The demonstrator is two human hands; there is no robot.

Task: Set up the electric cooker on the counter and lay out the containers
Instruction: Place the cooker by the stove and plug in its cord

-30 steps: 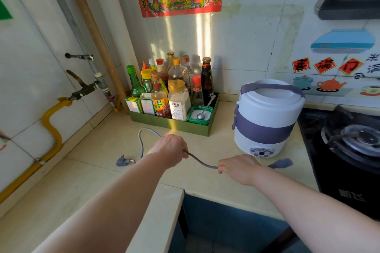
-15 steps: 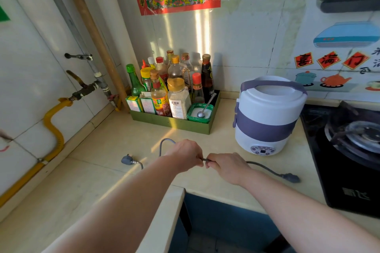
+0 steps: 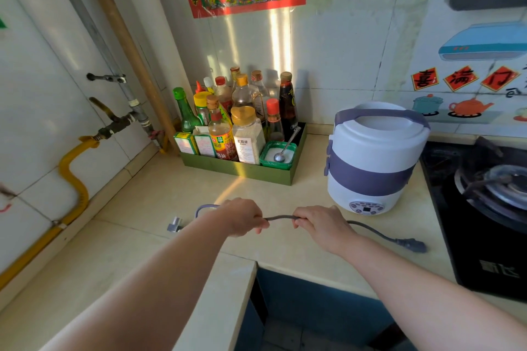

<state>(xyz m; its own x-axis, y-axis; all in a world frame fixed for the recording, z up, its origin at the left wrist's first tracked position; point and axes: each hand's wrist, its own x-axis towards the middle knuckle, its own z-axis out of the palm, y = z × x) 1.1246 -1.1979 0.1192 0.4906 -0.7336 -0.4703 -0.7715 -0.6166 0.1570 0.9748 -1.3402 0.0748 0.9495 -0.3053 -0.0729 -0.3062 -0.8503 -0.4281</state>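
A white and purple electric cooker (image 3: 373, 157) stands upright on the beige counter (image 3: 159, 194), lid closed, handle across its top. Its grey power cord (image 3: 281, 218) lies in front of it, detached. My left hand (image 3: 242, 216) grips the cord just left of centre, and my right hand (image 3: 319, 222) grips it a short way to the right. The cord's appliance connector (image 3: 413, 245) rests on the counter right of my right hand. The wall plug (image 3: 174, 226) lies on the counter left of my left forearm.
A green tray (image 3: 242, 169) of sauce bottles and a salt dish with a spoon sits against the back wall. A black gas stove (image 3: 482, 202) borders the cooker on the right. Gas pipes and a yellow hose (image 3: 74, 174) run along the left wall.
My hands came close together along the cord, then spread slightly apart. The connector end slid right and down on the counter; the plug end shifted a little right.
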